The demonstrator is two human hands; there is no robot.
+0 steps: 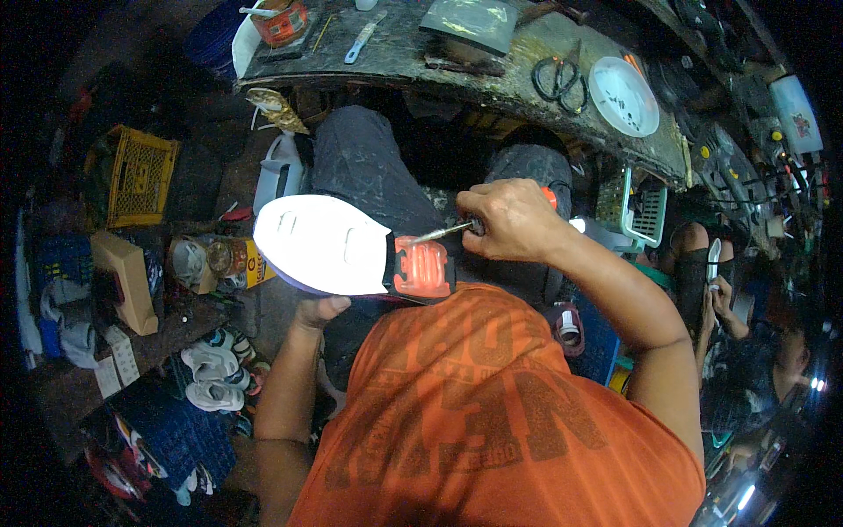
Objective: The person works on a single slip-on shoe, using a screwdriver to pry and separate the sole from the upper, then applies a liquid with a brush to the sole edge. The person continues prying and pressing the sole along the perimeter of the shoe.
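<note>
A shoe lies sole up over my lap, with a bright white front sole (320, 246) and a red-orange heel part (424, 266) edged in black. My left hand (323, 309) grips it from below at its near edge; most of the fingers are hidden under the shoe. My right hand (514, 220) is closed around a thin tool with a metal shaft (452, 232), its tip at the upper edge of the heel part. The fist hides most of the handle, and its exact kind is unclear. Something orange shows just beyond the fist.
Ahead stands a worn workbench (395, 61) carrying scissors (562, 83), a white bowl (625, 97), a grey block (470, 25), a knife-like tool (360, 42) and an orange tin (283, 22). Left are a yellow crate (140, 176) and several shoes (213, 376). Another person's hand (723, 294) is right.
</note>
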